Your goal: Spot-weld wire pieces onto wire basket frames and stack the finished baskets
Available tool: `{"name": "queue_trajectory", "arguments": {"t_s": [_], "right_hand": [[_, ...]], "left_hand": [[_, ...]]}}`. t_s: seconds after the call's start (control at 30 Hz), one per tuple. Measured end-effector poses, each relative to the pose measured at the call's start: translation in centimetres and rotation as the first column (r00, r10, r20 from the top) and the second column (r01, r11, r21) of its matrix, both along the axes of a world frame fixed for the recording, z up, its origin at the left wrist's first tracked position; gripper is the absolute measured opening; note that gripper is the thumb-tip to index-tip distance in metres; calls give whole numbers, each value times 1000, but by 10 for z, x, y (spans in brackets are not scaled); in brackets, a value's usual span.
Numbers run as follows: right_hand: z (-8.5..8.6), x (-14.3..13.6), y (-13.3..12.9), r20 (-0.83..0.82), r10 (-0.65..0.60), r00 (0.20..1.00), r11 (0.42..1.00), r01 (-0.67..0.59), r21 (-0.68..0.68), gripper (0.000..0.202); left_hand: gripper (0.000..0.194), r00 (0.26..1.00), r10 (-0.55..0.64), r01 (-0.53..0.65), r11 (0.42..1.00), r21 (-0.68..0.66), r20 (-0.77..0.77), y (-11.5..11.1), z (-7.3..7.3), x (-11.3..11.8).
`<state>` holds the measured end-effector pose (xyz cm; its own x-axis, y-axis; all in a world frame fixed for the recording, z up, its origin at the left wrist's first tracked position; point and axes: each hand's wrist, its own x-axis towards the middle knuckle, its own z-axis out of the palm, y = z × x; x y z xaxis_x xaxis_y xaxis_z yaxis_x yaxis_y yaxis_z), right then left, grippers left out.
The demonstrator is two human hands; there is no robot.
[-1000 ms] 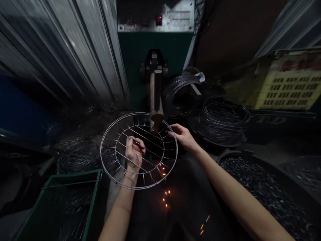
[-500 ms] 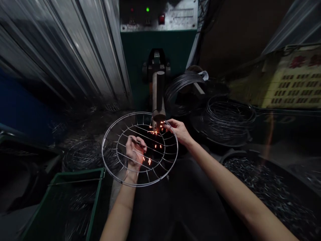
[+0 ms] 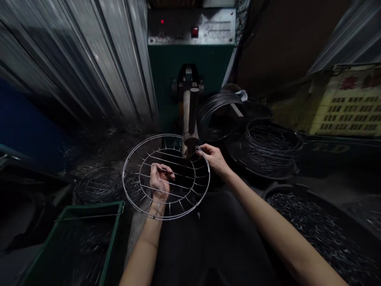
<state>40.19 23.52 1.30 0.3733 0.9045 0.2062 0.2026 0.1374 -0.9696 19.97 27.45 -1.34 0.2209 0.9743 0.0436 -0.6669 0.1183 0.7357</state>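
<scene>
A round wire basket [image 3: 166,218], with a double rim, a smaller inner ring and several parallel cross wires, sits tilted under the arm of a spot welder [image 3: 189,115]. The welder's lower tip meets the basket near its far right rim. My left hand [image 3: 160,184] shows through the wires, palm up, its fingers curled closed at a cross wire; the exact contact is partly hidden. At the far right rim, my right hand [image 3: 216,159] pinches the wire beside the welder's tip, thumb and fingertips closed. Whether a separate short wire is between them is too small to tell.
A control panel [image 3: 192,28] with a red light is above the welder. Wire coils [image 3: 272,139] lie right, near a dark tub of short metal pieces [image 3: 312,222] and a yellow crate [image 3: 348,107]. A green crate [image 3: 117,222] stands at lower left, beside corrugated metal sheeting [image 3: 98,51].
The orange sparks at the welder's tip have gone. On the panel the green light is off and the red one glows. Both hands keep their hold on the basket, nearly unmoved.
</scene>
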Motion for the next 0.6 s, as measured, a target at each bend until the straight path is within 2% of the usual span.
{"name": "queue_trajectory", "arguments": {"t_s": [0.23, 0.43, 0.6], "right_hand": [[1, 1, 10, -16, 18, 1000, 1000, -18, 23, 33], [-2, 5, 22, -16, 64, 998, 997, -64, 53, 32], [-1, 6, 24, -64, 82, 995, 995, -79, 53, 35]], "left_hand": [[27, 1000, 31, -31, 999, -15, -6, 2, 2, 3], [28, 998, 58, -58, 998, 21, -20, 5, 4, 6], [20, 999, 48, -47, 996, 78, -7, 6, 1, 2]]}}
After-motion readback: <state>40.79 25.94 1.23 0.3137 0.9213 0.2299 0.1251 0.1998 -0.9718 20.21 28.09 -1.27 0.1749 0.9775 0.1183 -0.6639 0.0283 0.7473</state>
